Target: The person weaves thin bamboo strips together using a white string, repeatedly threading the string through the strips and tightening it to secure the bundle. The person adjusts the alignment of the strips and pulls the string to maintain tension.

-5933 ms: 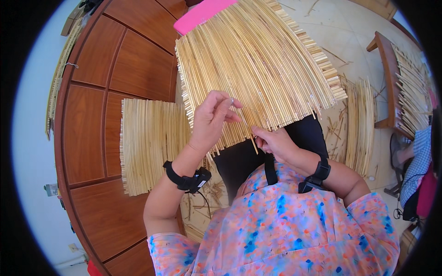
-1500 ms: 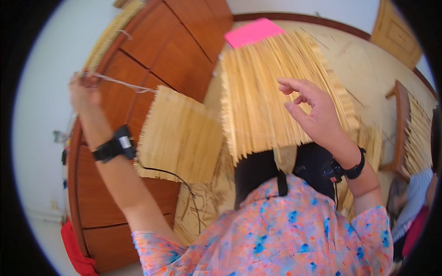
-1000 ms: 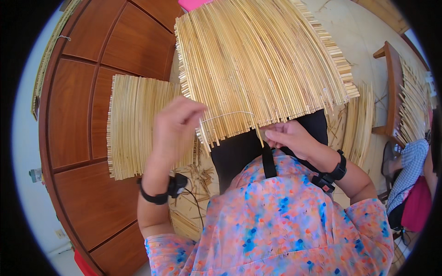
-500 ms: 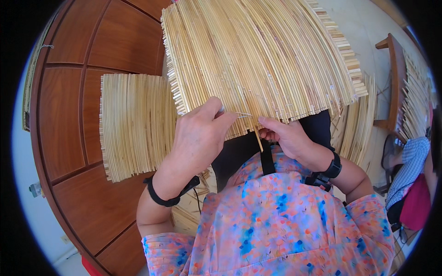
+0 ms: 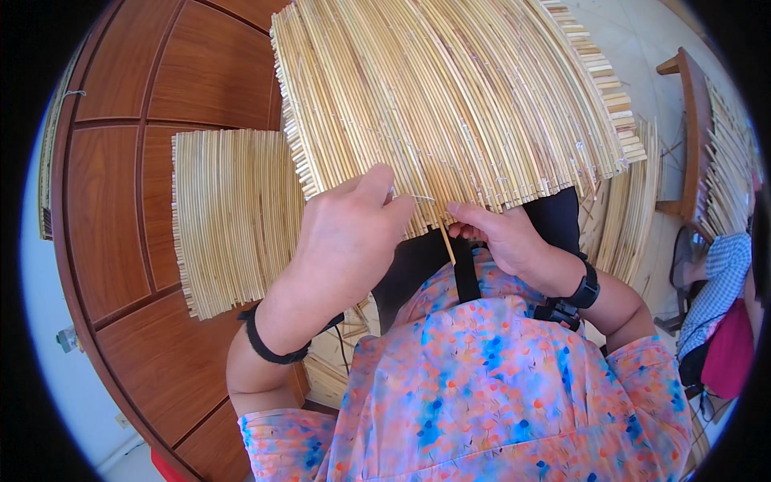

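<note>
A large mat of straight straw-coloured reeds (image 5: pixel 450 96) lies over my lap, its near edge between my hands. My left hand (image 5: pixel 353 229) rests over that edge with thumb and forefinger pinched together. From the pinch a thin, pale, stiff strand (image 5: pixel 419 197) points right across the reeds; whether it is a needle, wire or thread I cannot tell. Opposite, my right hand (image 5: pixel 506 233) grips the mat's edge, thumb on top and fingers curled below. Between the hands a single reed (image 5: pixel 448 245) sticks out past the edge toward me.
A smaller reed mat (image 5: pixel 233 221) hangs at the left before brown wooden panelling (image 5: pixel 120 209). Loose reeds (image 5: pixel 622 217) lie on the floor at right. Beyond stands a wooden bench (image 5: pixel 689 136) with more reeds, and a person's checked trouser leg (image 5: pixel 711 281) shows there.
The left hand has shifted slightly and turned, and less of the pale strand shows beyond its fingertips. The mat has moved a little leftward in view. The right hand keeps its hold.
</note>
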Demonstrator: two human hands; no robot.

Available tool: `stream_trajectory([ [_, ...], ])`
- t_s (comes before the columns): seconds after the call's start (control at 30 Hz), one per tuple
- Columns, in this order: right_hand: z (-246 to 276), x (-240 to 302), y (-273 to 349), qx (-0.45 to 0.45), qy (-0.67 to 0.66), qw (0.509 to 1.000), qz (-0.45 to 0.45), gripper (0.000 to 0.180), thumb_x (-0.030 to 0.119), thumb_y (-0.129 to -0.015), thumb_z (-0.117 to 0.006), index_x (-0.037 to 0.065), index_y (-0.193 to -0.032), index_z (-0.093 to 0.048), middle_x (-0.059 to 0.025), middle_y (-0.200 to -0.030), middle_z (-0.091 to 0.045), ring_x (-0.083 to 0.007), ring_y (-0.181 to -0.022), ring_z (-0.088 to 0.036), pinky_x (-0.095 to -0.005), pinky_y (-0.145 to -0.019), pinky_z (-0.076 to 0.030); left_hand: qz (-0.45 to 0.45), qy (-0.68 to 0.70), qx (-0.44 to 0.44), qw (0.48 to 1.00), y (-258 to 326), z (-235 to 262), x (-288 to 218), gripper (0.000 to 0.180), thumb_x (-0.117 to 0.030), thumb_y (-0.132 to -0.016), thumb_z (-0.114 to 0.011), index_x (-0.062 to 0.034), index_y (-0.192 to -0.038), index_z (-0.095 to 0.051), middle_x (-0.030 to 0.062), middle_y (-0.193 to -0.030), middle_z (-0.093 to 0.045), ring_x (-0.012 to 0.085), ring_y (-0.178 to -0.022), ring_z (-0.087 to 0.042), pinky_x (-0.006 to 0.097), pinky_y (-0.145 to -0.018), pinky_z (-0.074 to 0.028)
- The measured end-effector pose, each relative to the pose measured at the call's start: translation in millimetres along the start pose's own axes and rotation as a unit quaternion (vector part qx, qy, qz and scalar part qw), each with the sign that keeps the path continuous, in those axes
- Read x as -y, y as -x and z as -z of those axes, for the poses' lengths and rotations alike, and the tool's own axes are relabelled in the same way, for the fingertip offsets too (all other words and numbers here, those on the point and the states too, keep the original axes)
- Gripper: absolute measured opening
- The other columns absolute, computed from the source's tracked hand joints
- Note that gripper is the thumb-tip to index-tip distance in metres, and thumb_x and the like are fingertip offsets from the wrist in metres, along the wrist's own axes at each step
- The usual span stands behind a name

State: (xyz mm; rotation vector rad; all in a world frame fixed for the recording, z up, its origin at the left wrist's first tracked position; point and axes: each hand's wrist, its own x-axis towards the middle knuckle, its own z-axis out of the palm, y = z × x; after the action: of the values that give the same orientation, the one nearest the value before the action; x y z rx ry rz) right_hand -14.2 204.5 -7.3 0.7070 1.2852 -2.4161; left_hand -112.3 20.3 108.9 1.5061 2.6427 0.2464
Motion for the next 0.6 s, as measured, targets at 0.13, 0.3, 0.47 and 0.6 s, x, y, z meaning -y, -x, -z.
stream_trajectory([
  [0.13,1.6,0.1,-1.4,0.019,-0.007,1.0,0.001,0.017,0.015,-0.095,-0.073,0.003,-0.106,-0.073,-0.0051,-0.094,-0.072,-0.013,-0.079,-0.067,-0.0259,-0.07,-0.053,-0.014,-0.041,0.028,0.999,-13.3,8.8,-11.3,0.008,-0.001,-0.076,-0.066,-0.0042,-0.083,-0.066,0.0102,-0.081,-0.052,0.0289,-0.071,-0.064,0.043,-0.059,-0.052],
  [0.3,4.8,-1.7,-2.8,0.032,-0.006,0.999,0.01,0.015,0.013,-0.097,-0.071,0.003,-0.109,-0.071,-0.0049,-0.095,-0.072,-0.0127,-0.079,-0.067,-0.0262,-0.071,-0.055,-0.035,-0.044,0.057,0.997,-27.0,12.5,-12.4,0.007,-0.002,-0.076,-0.066,-0.003,-0.074,-0.059,0.0119,-0.081,-0.054,0.0316,-0.075,-0.065,0.044,-0.063,-0.053],
  [0.47,3.7,3.0,0.8,0.035,0.013,0.999,0.015,0.017,0.014,-0.096,-0.072,0.003,-0.108,-0.071,-0.0042,-0.094,-0.072,-0.0118,-0.078,-0.066,-0.0248,-0.07,-0.054,-0.046,-0.05,0.063,0.996,-31.6,14.7,-11.6,0.006,-0.002,-0.076,-0.065,-0.0023,-0.074,-0.06,0.0129,-0.082,-0.054,0.0328,-0.076,-0.066,0.045,-0.063,-0.054],
  [0.6,8.8,19.3,12.2,0.094,0.151,0.984,0.0,0.018,0.021,-0.093,-0.075,0.004,-0.096,-0.073,-0.0003,-0.08,-0.069,-0.0093,-0.068,-0.063,-0.0248,-0.058,-0.048,-0.051,-0.043,0.055,0.996,-30.6,13.3,-7.3,0.006,-0.002,-0.076,-0.066,-0.0022,-0.074,-0.06,0.0133,-0.082,-0.055,0.0338,-0.076,-0.066,0.046,-0.063,-0.054],
])
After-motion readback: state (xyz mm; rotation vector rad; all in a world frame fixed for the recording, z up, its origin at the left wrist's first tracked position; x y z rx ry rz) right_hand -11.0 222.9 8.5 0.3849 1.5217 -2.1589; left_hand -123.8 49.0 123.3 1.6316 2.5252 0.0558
